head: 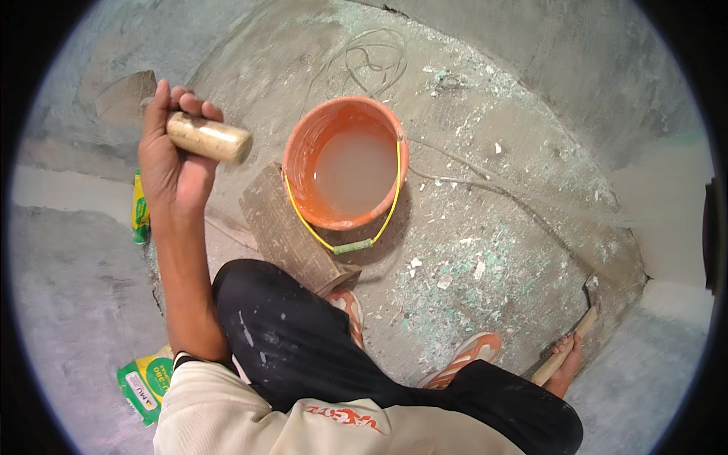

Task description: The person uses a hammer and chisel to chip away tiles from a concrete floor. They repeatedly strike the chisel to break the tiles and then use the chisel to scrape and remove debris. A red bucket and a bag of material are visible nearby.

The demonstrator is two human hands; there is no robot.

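Observation:
My left hand (185, 148) is raised at the left, closed around a thick, pale wooden handle (210, 138). A brownish blade-like shape (128, 96) shows behind the fingers; I cannot tell whether it belongs to that handle. Low at the right, my right hand (563, 361) grips the wooden handle (551, 368) of a tool whose dark metal end (589, 289) is near the wall. Between the hands stands an orange plastic bucket (293, 151) with cloudy liquid (358, 176) inside. Its yellow bail (310, 227) with a green grip hangs toward me.
A wooden plank stool or block (287, 239) sits beside the bucket. Cable (375, 57) lies coiled behind it, with another stretch (483, 176) toward the right wall. White and green flakes (466, 284) litter the floor. Green-and-yellow bags (145, 384) rest at the left. Grey walls (597, 68) surround me.

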